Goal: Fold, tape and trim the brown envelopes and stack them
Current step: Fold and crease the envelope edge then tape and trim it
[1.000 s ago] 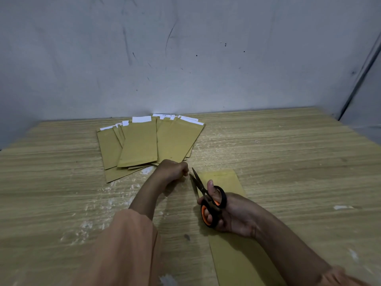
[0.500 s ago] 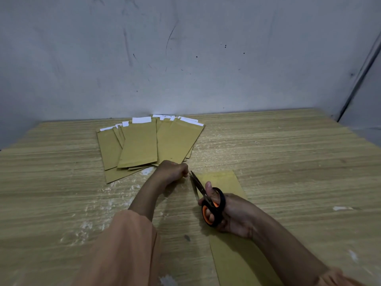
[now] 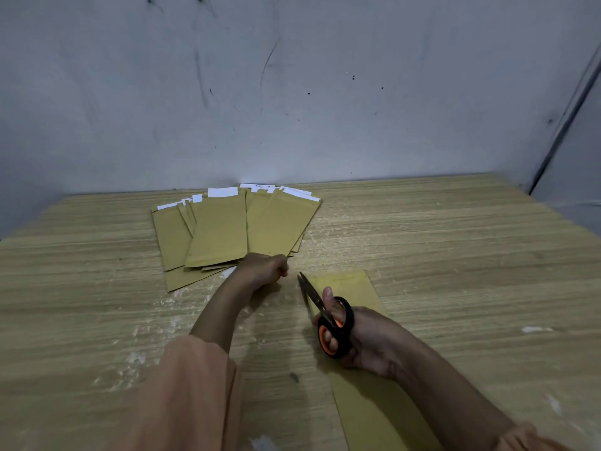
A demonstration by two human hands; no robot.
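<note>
A long brown envelope [image 3: 364, 415] lies lengthwise on the wooden table [image 3: 455, 255], running from the centre toward the near edge. My right hand [image 3: 367, 340] rests on it and grips black-and-orange scissors [image 3: 328, 320]. Their blades point away from me along the envelope's left edge and are almost together. My left hand [image 3: 263, 268] sits just left of the blade tips, fingers curled into a fist; nothing shows in it. Behind it, several brown envelopes [image 3: 224, 229] with white strips at their far ends lie fanned out, overlapping.
A grey scuffed wall [image 3: 292, 92] stands right behind the table's far edge. White flecks and scraps [image 3: 536, 329] dot the wood at the left and right. My orange sleeve [image 3: 188, 395] covers the near left part of the table.
The scissor blades have come closer together along the envelope's left edge. My left hand has stayed in place, curled, next to the blade tips.
</note>
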